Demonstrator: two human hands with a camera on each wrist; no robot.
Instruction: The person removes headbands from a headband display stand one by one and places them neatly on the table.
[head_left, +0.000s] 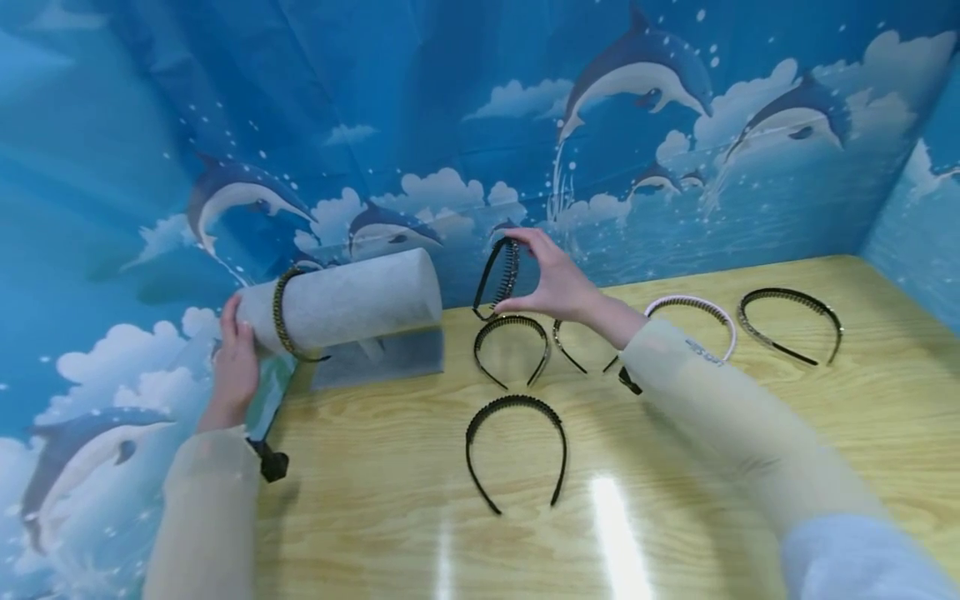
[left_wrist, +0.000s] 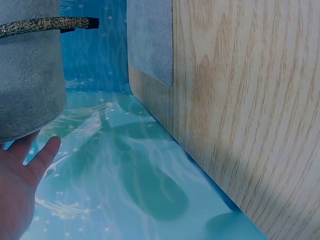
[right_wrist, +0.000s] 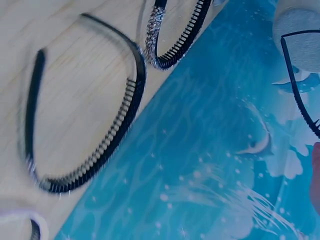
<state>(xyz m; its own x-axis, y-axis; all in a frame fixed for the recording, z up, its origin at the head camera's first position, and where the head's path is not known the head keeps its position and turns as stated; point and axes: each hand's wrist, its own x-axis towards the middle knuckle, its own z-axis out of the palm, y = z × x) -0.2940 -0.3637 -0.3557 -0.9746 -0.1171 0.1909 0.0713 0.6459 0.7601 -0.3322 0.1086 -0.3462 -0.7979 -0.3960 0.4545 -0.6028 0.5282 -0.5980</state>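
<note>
My left hand [head_left: 235, 375] rests against the left end of a grey plush display roll [head_left: 360, 300], its fingers fairly straight at the end's edge. Round that roll, near the hand, sits a glittery dark-gold headband [head_left: 279, 315]. In the left wrist view the fingers [left_wrist: 44, 157] touch the roll's end beside the headband. To the right of the roll, my right hand [head_left: 558, 283] pinches a black toothed headband [head_left: 512, 271] between thumb and fingers, held up over the table's back edge. Part of this headband [right_wrist: 295, 85] shows in the right wrist view, with the roll behind it.
On the wooden table [head_left: 375, 467] lie several more headbands: a black one [head_left: 517, 402] in front, a black one [head_left: 512, 320] behind it, one partly under the right arm [head_left: 573, 360], a pink-white one [head_left: 690, 300] and a dark one [head_left: 791, 293]. A dolphin-print backdrop [head_left: 450, 100] stands behind.
</note>
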